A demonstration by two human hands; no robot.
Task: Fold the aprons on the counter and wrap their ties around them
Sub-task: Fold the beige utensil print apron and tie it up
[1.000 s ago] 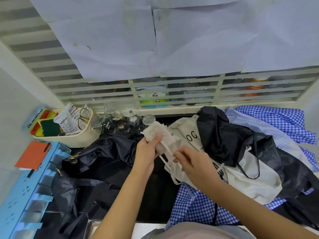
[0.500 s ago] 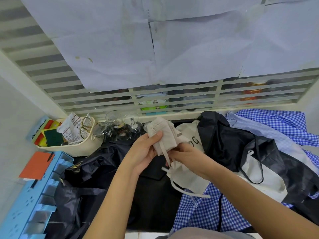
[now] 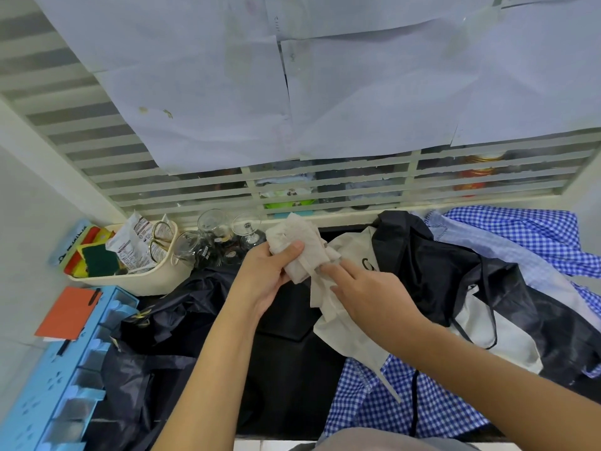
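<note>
Black counter: only a bare strip mid-front to the near edge. Glossy black aprons heaped left against a blue plastic rack; blue-checked aprons crowd the right, spilling over the front. Flat cream apron lies between. Folded cream apron bundle is held up near the back sill, gripped by the left hand, thumb on top. Right hand has its fingers on the cream tie; can't tell if it pinches.

The counter bears black aprons, a cream apron, blue checked aprons, glasses and a basket.
</note>
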